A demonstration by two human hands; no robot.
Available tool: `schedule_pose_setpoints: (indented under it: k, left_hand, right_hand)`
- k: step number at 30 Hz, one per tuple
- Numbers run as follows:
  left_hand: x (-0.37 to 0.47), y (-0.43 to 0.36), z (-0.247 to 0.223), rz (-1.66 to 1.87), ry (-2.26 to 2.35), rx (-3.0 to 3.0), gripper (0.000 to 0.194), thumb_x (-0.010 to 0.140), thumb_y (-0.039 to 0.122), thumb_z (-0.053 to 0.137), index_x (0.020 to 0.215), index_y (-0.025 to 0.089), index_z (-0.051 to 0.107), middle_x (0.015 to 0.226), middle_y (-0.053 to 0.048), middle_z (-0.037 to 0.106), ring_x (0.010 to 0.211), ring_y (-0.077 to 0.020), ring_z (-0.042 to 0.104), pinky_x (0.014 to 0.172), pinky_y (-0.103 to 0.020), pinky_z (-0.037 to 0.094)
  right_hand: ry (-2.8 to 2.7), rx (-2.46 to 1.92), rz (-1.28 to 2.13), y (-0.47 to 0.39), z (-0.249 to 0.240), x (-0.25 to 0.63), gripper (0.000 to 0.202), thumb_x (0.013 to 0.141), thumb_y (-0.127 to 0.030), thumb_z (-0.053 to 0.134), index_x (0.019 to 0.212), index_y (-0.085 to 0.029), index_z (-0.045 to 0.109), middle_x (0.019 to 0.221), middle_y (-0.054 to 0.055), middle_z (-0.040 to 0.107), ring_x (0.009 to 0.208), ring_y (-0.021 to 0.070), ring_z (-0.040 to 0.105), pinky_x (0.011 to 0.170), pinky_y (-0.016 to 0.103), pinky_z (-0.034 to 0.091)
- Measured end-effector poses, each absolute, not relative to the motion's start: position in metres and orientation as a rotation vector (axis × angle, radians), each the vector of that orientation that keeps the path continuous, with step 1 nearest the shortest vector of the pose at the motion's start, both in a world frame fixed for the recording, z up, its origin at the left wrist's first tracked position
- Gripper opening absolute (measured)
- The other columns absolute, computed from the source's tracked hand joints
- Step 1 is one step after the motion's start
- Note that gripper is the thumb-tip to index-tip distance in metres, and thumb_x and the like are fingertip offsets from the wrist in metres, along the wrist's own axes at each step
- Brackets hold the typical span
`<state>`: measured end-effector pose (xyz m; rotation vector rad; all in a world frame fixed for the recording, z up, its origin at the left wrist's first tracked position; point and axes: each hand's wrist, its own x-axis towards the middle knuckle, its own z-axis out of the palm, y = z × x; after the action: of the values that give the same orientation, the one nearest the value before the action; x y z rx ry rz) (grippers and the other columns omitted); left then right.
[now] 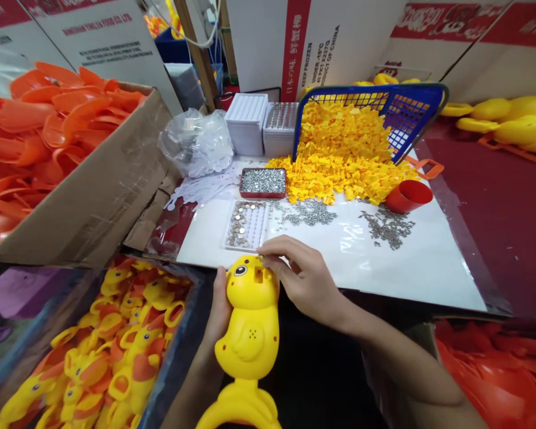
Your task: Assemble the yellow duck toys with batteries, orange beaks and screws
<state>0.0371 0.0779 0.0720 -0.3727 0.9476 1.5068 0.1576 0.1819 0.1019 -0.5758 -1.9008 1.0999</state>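
Observation:
A yellow plastic duck toy (254, 333) with a painted eye, a square opening in its head and a ring-shaped handle is held over the table's front edge. My left hand (218, 310) grips it from the left side, with the fingers hidden behind the toy. At the right of the head opening, my right hand (301, 277) pinches its thumb and fingertips together; whatever lies between them is too small to make out. Just beyond the head lies a white tray (252, 223) holding several small round metal discs.
Behind are a red tray of small metal parts (263, 183), a blue basket (417, 113) spilling yellow pieces (339, 173), and a red cup (408, 196). Cardboard box (93, 196) with orange parts stands left; a bin of duck toys (129, 345) sits below. Red parts (500, 369) lie lower right.

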Motion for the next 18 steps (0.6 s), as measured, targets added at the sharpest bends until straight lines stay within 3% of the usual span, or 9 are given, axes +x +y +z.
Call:
schedule_pose_setpoints:
  k: [5,12,18]
  left_hand:
    - [0.043,0.089,0.084,1.346,1.02,-0.251,0.054,0.085,0.058,0.07,0.118,0.015,0.068,0.097,-0.008,0.078,0.101,-0.0291,0.074,0.091,-0.035,0.059]
    - [0.044,0.098,0.093,1.265,1.15,-0.076,0.053,0.089,0.064,0.062,0.115,0.018,0.065,0.101,-0.008,0.077,0.102,-0.0281,0.074,0.086,-0.035,0.059]
    - [0.036,0.098,0.08,1.247,1.225,0.082,0.06,0.077,0.072,0.07,0.109,0.021,0.062,0.105,-0.006,0.076,0.102,-0.0281,0.073,0.085,-0.036,0.06]
  right_hand:
    - [-1.916,-0.476,0.838,0.166,0.092,0.174,0.023,0.096,-0.005,0.054,0.112,-0.016,0.065,0.104,0.011,0.071,0.097,0.0152,0.07,0.081,0.027,0.06]
    - [-2.01,-0.456,0.664,0.162,0.081,0.187,0.039,0.094,-0.001,0.052,0.13,-0.015,0.059,0.108,0.015,0.069,0.099,0.0211,0.067,0.081,0.036,0.061]
    - [-1.958,-0.438,0.652,0.16,0.071,0.189,0.041,0.095,-0.002,0.053,0.134,-0.015,0.058,0.104,0.012,0.072,0.096,0.0196,0.067,0.079,0.035,0.06]
